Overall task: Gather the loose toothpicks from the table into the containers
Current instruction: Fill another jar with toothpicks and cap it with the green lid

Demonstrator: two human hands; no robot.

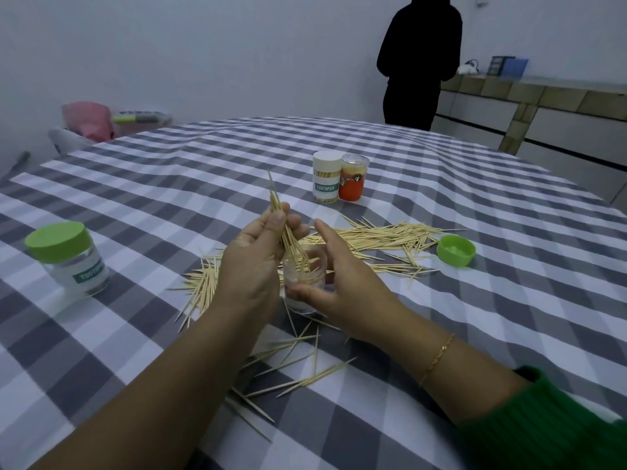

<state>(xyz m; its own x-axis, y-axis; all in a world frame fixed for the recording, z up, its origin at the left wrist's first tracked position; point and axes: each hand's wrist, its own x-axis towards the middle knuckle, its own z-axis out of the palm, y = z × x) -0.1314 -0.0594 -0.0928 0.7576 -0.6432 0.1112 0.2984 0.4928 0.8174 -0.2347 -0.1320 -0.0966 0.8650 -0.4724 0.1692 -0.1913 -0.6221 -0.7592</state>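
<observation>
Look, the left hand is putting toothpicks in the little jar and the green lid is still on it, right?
Not quite. The head view shows the left hand putting toothpicks in the little jar, but its green lid is off, lying on the table to the right.

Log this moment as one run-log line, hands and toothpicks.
left hand: pinches toothpick bundle, tips in clear jar | right hand: steadies jar | loose toothpicks: many on table | green lid: off

Beyond your checked tablecloth (441,184) a person in black (419,62) stands by a counter (529,93); a pink bag (90,122) sits far left.
</observation>
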